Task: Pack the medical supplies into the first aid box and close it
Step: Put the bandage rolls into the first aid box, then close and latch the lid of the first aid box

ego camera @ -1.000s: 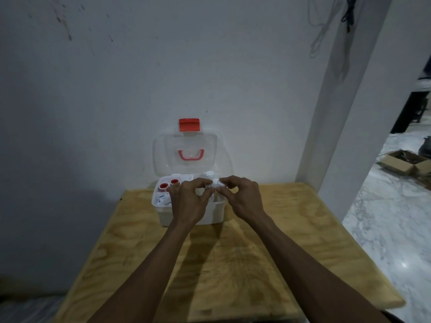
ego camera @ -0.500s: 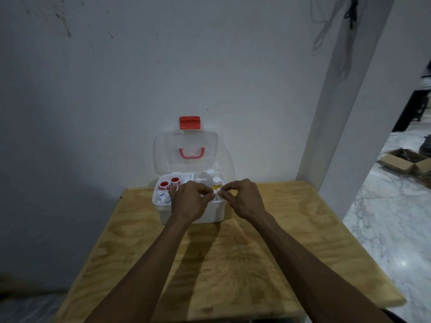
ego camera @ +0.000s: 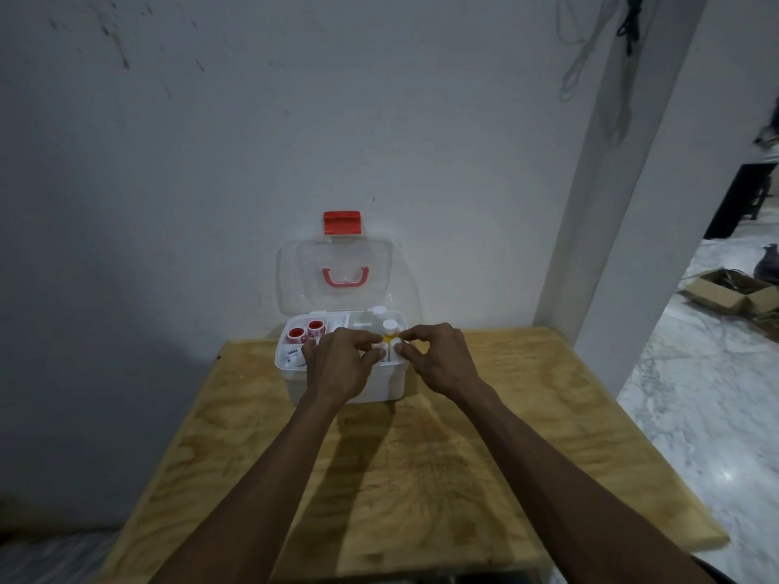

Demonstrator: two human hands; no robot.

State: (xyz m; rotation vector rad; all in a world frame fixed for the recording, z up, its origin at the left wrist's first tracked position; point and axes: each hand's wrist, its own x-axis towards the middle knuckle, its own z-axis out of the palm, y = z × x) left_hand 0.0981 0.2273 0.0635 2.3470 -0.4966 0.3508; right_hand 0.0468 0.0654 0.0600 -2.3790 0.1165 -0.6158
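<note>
Fingers of the left hand and right hand curl narrowly over the open first aid box at the surface's far edge, whether pinching anything I cannot tell, beside a yellow bottle and 2 red tape rolls inside.

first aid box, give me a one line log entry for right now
first aid box: lid open | left hand and right hand: over tray, at yellow bottle | red tape rolls: packed | closing: not yet
</note>
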